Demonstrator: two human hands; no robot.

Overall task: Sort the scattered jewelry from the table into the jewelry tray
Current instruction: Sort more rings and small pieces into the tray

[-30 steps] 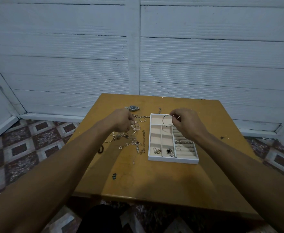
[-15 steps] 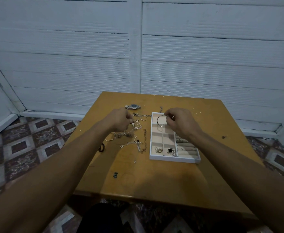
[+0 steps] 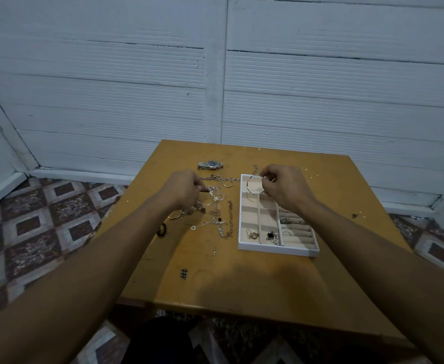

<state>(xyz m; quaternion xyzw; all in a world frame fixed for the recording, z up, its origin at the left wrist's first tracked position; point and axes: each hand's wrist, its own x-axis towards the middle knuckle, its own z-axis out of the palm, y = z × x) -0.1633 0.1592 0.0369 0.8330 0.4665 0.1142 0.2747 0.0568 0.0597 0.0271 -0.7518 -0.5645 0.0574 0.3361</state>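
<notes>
Pinching the bangle [image 3: 247, 184], right hand [image 3: 285, 187] shifted leftward over jewelry tray [image 3: 276, 249]

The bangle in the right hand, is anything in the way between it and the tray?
Nothing visible does. The right hand pinches the bangle directly over the tray's far left compartment, which looks bare. The left hand is off to the side at the loose jewelry on the table.

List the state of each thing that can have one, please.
jewelry tray, open, partly filled
bangle, held over the jewelry tray's far compartment
right hand, pinches the bangle
loose jewelry, unsorted on the table
left hand, fingers curled in the loose jewelry; grip unclear
watch, lying on the table
</notes>
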